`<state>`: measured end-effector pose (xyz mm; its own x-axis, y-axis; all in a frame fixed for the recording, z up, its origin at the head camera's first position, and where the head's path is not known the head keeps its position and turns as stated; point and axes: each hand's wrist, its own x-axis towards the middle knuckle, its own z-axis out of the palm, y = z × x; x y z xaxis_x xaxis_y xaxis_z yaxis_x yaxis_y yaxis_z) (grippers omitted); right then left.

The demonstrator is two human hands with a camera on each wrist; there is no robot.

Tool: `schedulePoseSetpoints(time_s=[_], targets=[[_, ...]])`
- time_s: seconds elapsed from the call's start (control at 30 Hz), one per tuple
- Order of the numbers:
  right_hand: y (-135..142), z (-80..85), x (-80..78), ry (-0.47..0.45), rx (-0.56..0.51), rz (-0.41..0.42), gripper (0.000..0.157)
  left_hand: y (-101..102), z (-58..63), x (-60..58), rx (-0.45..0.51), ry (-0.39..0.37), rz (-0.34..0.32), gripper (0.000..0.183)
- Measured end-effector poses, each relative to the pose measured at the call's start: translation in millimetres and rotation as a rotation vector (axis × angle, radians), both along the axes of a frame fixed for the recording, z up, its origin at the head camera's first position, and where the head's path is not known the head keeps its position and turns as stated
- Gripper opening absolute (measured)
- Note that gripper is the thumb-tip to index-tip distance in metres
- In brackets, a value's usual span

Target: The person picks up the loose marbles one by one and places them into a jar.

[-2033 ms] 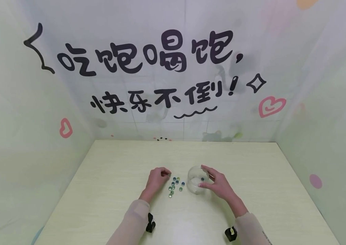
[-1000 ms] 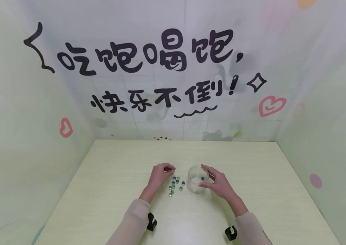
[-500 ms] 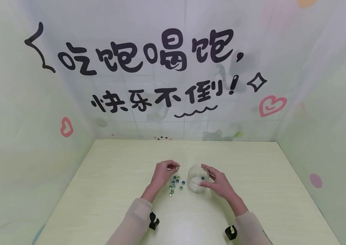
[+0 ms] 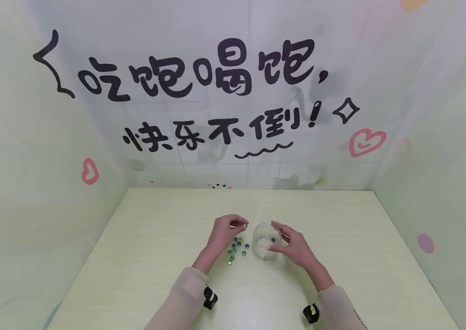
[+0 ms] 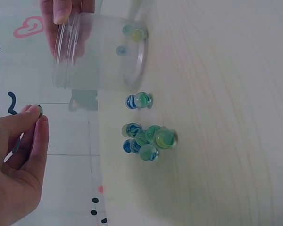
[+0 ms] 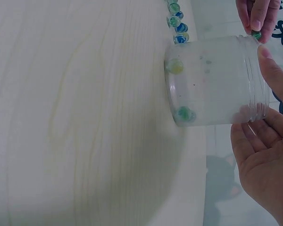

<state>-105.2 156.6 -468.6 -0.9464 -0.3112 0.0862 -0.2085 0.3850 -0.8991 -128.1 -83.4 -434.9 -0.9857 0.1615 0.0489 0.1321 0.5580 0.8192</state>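
My left hand [image 4: 224,233] pinches a small green glass marble [image 6: 256,35] between thumb and fingertips. It is raised above the table, just left of the jar's mouth in the head view. A clear, wide-mouthed plastic jar [image 6: 212,84] stands upright, and my right hand [image 4: 296,248] grips it near the threaded rim, thumb on the near side. Inside, a few marbles [image 5: 137,35] lie on the jar's bottom. Several blue and green marbles [image 5: 165,138] lie grouped on the table to the left of the jar, below my left hand.
The pale wood-grain table [image 4: 154,238] runs back to a printed fabric wall [image 4: 233,174] with black lettering. Similar panels [image 4: 443,197] close off both sides. Black wrist devices [image 4: 311,314] hang from the two sleeves.
My left hand has lifted away from the table with the marble and moved right, toward the jar. My right hand and the jar have stayed in place.
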Motion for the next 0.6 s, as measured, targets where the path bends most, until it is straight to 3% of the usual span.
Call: schedulePoseSetpoints(time_s=[0.43, 0.6], targets=[[-1.2, 0.7, 1.2, 0.002, 0.020, -0.006, 0.071, 10.0, 7.8, 3.7, -0.008, 0.032, -0.070, 0.014], [-6.1, 18.1, 8.8, 0.004, 0.010, -0.006, 0.068, 14.2, 9.2, 5.1, -0.005, 0.043, -0.090, 0.013]])
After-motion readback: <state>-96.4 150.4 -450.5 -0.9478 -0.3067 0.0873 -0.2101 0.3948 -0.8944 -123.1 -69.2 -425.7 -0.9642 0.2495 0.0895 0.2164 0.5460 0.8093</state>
